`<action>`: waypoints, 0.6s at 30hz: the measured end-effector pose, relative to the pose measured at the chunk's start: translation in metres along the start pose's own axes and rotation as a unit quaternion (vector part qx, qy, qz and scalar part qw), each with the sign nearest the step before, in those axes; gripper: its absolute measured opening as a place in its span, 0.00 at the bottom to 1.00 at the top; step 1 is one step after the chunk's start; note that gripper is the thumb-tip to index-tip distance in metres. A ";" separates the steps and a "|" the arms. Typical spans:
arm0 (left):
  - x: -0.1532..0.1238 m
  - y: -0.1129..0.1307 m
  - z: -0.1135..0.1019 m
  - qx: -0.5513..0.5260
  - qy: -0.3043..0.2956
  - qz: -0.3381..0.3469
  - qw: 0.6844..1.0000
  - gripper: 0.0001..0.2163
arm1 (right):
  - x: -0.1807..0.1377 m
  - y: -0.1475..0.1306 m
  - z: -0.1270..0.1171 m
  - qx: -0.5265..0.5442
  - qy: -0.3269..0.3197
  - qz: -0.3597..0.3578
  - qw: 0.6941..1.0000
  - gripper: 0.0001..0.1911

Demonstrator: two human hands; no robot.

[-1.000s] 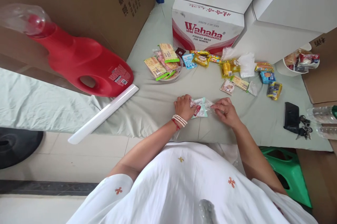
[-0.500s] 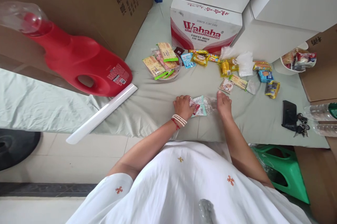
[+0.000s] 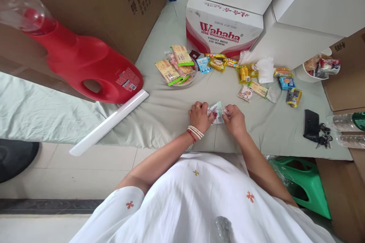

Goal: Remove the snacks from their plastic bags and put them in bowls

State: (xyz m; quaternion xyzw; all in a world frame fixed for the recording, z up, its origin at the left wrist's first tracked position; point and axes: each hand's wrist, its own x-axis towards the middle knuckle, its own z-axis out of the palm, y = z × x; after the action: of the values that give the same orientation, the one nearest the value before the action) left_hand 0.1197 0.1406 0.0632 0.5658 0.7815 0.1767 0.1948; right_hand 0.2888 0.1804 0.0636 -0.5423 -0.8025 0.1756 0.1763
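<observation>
Near the sheet's [image 3: 171, 110] front edge, the left hand [image 3: 200, 115] and right hand [image 3: 234, 120] sit close together, each pinching one end of the packet [image 3: 217, 110] (teal and white), its long axis crosswise between them.

Red jug [image 3: 85, 66]; pale-green cloth [image 3: 171, 110]; red-white Wahaha box [image 3: 222, 30]

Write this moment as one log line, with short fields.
left hand: grips snack packet | right hand: grips snack packet | under: grey cloth
</observation>
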 end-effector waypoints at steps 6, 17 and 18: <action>0.005 -0.004 0.002 -0.092 -0.025 -0.006 0.995 0.11 | -0.009 -0.030 0.017 0.030 -0.044 -0.111 0.992 0.14; -0.009 -0.002 -0.019 -0.435 -0.061 0.069 0.896 0.12 | -0.024 -0.024 0.012 0.348 -0.020 0.039 0.936 0.21; -0.009 -0.001 -0.021 -0.432 -0.049 0.074 0.898 0.12 | -0.024 -0.023 0.010 0.409 -0.006 0.084 0.909 0.21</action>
State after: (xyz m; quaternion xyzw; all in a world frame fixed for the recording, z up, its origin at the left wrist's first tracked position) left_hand 0.1105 0.1302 0.0819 0.4899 0.5742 0.4828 0.4441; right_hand 0.2738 0.1486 0.0637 -0.4865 -0.6132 0.5059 0.3623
